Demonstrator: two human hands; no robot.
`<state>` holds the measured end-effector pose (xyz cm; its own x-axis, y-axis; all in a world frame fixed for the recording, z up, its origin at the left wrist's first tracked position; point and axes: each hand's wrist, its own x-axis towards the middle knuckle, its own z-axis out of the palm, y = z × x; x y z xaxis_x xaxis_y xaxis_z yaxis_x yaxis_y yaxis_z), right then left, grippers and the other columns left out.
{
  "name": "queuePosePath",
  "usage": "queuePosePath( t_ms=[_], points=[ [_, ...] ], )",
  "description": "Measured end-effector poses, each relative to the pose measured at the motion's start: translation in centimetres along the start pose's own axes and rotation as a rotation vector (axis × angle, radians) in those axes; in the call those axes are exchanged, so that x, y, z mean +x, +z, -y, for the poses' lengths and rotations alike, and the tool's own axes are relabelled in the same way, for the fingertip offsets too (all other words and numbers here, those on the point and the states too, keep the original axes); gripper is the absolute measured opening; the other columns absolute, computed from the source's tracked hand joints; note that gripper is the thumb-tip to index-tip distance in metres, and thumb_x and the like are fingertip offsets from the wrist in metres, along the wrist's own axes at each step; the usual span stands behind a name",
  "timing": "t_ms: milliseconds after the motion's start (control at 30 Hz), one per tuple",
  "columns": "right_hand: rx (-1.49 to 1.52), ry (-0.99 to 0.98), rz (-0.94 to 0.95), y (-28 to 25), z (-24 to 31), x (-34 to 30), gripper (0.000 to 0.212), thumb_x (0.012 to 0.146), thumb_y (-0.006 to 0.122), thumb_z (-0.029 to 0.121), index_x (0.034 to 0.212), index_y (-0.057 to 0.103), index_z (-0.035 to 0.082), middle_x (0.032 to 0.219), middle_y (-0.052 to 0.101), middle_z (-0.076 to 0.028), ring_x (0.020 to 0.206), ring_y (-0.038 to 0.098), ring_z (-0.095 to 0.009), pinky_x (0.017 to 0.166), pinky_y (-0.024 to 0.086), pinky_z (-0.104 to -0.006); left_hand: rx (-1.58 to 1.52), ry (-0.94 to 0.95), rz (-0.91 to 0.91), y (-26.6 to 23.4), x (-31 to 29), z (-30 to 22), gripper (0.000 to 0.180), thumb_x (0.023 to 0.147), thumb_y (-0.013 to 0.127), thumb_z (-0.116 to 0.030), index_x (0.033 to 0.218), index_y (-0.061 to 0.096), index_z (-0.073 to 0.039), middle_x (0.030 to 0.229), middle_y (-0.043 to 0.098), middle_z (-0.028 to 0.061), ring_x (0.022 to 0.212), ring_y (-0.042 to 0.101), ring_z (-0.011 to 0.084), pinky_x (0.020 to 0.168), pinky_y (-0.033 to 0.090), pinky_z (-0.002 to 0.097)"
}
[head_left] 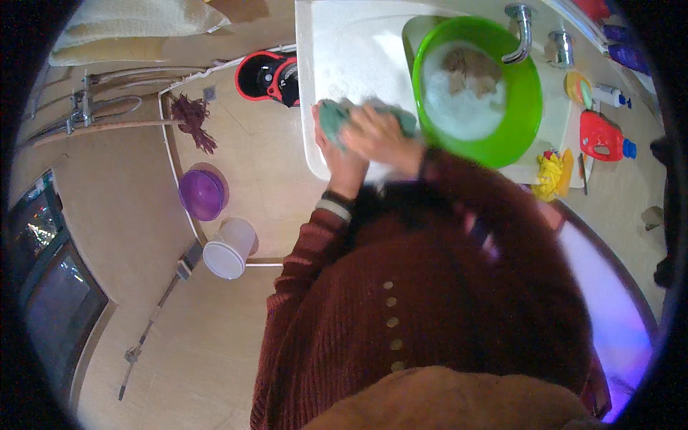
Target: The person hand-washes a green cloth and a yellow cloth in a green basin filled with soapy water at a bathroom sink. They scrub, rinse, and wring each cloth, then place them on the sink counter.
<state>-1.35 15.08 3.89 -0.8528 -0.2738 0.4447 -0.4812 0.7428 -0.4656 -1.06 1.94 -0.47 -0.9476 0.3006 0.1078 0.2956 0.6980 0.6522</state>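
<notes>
- The left hand (337,154) and right hand (380,136) both grip a teal cloth (337,118), fingers clenched around it (the picture is blurred here).
- The cloth sits over the white tabletop (337,57), just left of a green basin (502,136).
- The basin holds sudsy water and a brownish item, under a metal tap (522,29).
- A red detergent bottle (602,137) and a yellow cloth (550,175) lie to the right.
- On the floor stand a purple bowl (203,193) and a white bucket (231,249).
</notes>
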Motion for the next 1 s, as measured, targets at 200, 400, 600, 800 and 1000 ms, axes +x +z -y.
queuePosePath(
  t_ms=[200,400,600,800,1000],
  points=[
    [-0.056,0.243,0.241,4.3,-5.7,6.0,0.025,0.095,0.062,0.03,0.101,0.062,0.006,0.095,0.063,-0.017,0.094,0.065,-0.036,0.072,0.056,-0.048,0.203,0.017,0.087,-0.4,0.2,-0.7,0.089,0.08,0.077,-0.026,0.148,0.036,0.013,0.159,0.025,0.0343,0.151,0.019,0.0497,0.121,0.018,0.0555],
    [0.053,0.315,-0.187,-7.6,-2.8,11.6,0.017,0.09,0.067,0.022,0.102,0.068,0.009,0.105,0.065,-0.014,0.101,0.064,-0.034,0.078,0.054,-0.0425,-0.066,0.067,-0.009,-1.0,-0.1,-0.4,0.092,0.08,0.077,-0.021,0.153,0.029,0.008,0.158,0.028,0.0326,0.149,0.024,0.0486,0.121,0.019,0.0541],
    [0.051,-0.071,-0.463,-13.2,-0.1,11.7,0.016,0.088,0.068,0.008,0.103,0.063,0.005,0.097,0.06,-0.014,0.089,0.061,-0.032,0.077,0.052,-0.0405,-0.228,0.015,-0.032,-1.7,-0.5,0.0,0.066,0.095,0.063,-0.013,0.152,0.036,0.005,0.157,0.036,0.0282,0.147,0.033,0.0438,0.121,0.025,0.05],
    [0.326,0.297,0.288,-7.3,3.7,3.4,0.033,0.078,0.081,0.017,0.109,0.071,0.011,0.123,0.061,-0.011,0.119,0.053,-0.036,0.103,0.045,-0.0446,-0.961,-0.336,-0.163,-3.6,1.5,1.3,0.054,0.102,0.056,-0.014,0.15,0.04,0.006,0.148,0.05,0.0221,0.134,0.052,0.0302,0.113,0.038,0.039],
    [0.006,0.614,-0.111,-1.5,-5.3,6.0,0.066,0.087,0.072,0.042,0.146,0.051,0.024,0.146,0.046,-0.013,0.13,0.04,-0.039,0.105,0.039,-0.0575,-0.385,-0.169,-0.03,-2.3,1.7,-0.3,0.087,0.087,0.076,-0.024,0.153,0.029,0.009,0.155,0.035,0.0323,0.145,0.031,0.0455,0.12,0.025,0.0494]
  ],
)
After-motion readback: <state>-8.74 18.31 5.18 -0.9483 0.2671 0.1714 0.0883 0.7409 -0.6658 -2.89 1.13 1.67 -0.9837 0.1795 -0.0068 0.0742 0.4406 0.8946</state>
